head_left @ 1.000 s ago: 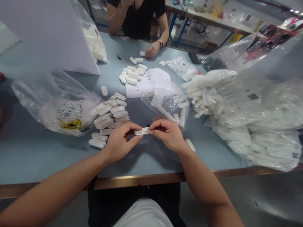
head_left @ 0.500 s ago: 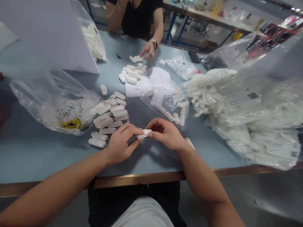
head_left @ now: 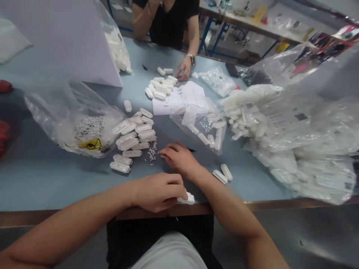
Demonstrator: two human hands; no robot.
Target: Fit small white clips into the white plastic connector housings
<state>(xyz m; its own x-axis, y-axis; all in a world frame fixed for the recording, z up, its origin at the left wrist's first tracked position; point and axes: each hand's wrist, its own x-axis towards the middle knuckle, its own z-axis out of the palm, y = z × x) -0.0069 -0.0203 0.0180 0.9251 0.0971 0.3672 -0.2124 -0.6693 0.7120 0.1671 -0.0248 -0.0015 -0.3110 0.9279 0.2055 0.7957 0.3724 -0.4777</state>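
My left hand is closed around a white plastic housing by the table's front edge; part of it is hidden by the fingers. Farther forward, my right hand has its thumb and fingertips drawn together beside a scatter of tiny white pieces. Whatever is in that pinch is too small to make out. A thin dark pointed object shows behind the right hand; whether it touches the hand I cannot tell. Left of the tiny pieces lies a pile of long white housings with small markings.
Two white housings lie right of my forearm. Clear bags flank the pile, and large filled bags cover the right side. Across the table, a co-worker's hand is near more white pieces and a paper sheet.
Both hands were together on the white housing. The left hand has drawn it back toward the table edge, while the right has let go and moved left to the tiny pieces.
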